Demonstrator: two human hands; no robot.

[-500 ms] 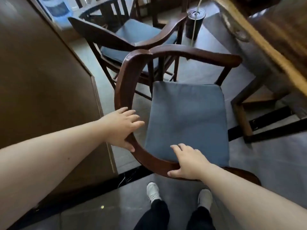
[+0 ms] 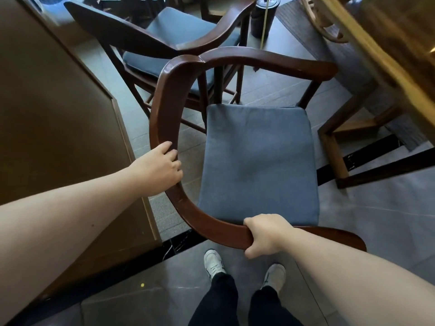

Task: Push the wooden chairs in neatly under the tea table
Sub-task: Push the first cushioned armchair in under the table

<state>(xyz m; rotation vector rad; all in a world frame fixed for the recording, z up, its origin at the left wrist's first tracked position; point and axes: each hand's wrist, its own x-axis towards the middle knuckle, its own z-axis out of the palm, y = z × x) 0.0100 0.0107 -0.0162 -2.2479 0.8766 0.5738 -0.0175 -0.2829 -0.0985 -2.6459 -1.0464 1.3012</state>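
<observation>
The tea table (image 2: 386, 67) is cut off at upper right; only its edge and leg frame show. My left hand (image 2: 162, 168) clasps the curved back rail of the near wooden armchair (image 2: 169, 95); my right hand (image 2: 266, 236) grips the same rail nearer me. Its blue cushion (image 2: 256, 161) lies on the seat. The chair stands beside the table, not under it. A second armchair (image 2: 131, 41) stands just behind, a wooden cabinet (image 2: 58, 128) close on the left.
</observation>
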